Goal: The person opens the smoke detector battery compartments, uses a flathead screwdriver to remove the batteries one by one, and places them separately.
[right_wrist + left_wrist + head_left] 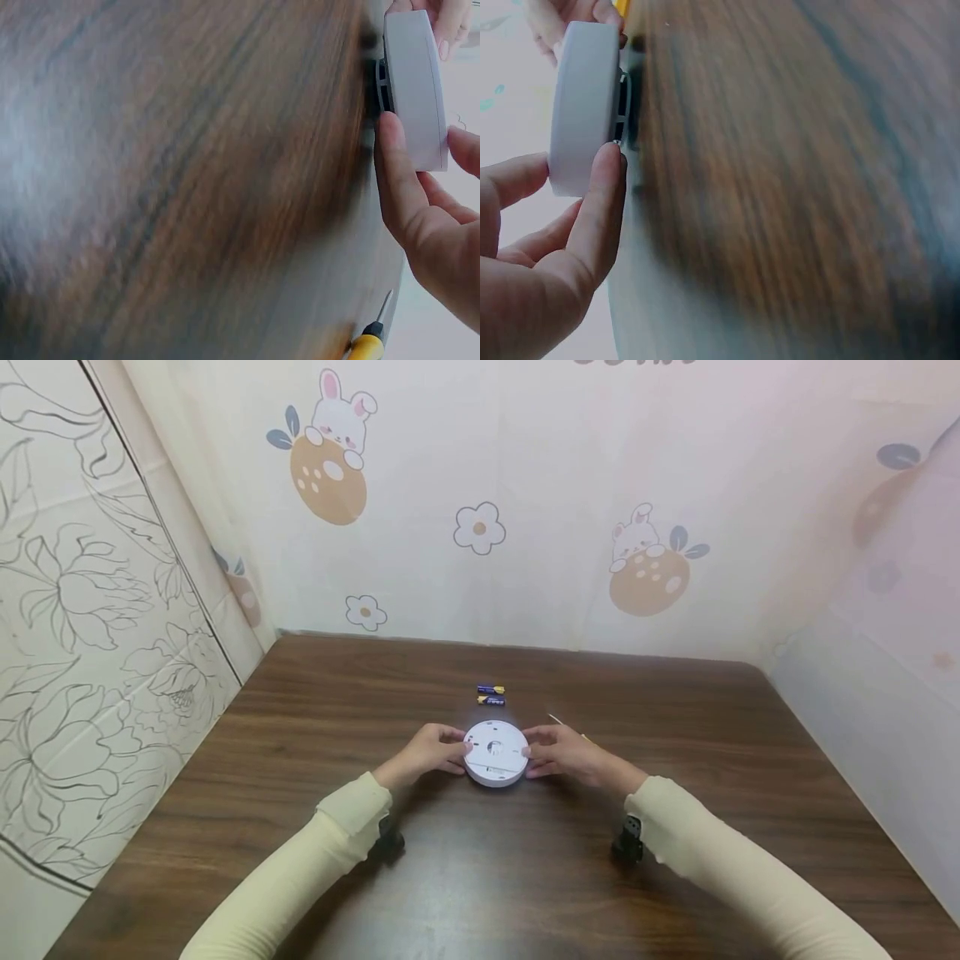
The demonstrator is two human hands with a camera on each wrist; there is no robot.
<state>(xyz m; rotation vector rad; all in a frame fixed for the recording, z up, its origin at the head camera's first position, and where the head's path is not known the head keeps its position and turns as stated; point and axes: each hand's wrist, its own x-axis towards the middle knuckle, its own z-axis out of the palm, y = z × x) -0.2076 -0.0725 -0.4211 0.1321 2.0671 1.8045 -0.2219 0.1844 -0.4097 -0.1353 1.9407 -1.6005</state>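
Observation:
A white round device (495, 762), shaped like a thick disc, lies flat between both hands above the middle of the table. Its upper face carries small slots, a central recess and a straight seam near the front. Beneath it a dark slotted part (383, 86) shows in the wrist views; whether that touches the table I cannot tell. My left hand (431, 750) pinches the left rim, thumb on one face and fingers on the other. From the opposite side my right hand (566, 753) grips the right rim in the same way.
Two blue-and-yellow batteries (491, 700) lie side by side behind the device. A screwdriver (367, 346) with a yellow handle rests by the right hand, mostly hidden from the head view. The brown wooden table (480, 877) ends at a printed curtain (555, 485).

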